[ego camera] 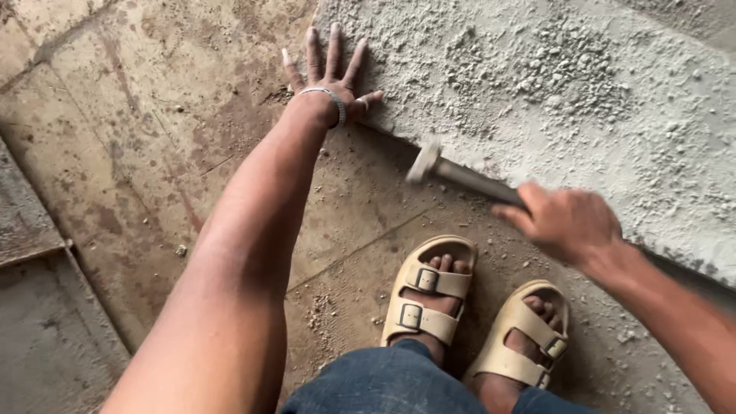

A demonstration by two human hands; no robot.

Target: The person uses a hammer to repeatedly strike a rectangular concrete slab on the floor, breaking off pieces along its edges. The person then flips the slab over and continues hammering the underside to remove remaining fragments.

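free: bare floor [153,153] left | blocked: rough wall [575,92] right, sandalled feet [475,314] below

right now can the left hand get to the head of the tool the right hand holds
Probably yes: the left hand lies flat at the slab's edge, and bare floor separates it from the tool head.

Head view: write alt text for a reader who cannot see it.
A person's right hand grips a blurred metal hammer at the lower edge of a rough grey slab, while the left hand, a bracelet on its wrist, presses flat beside it. Below are beige sandals on a dusty floor.
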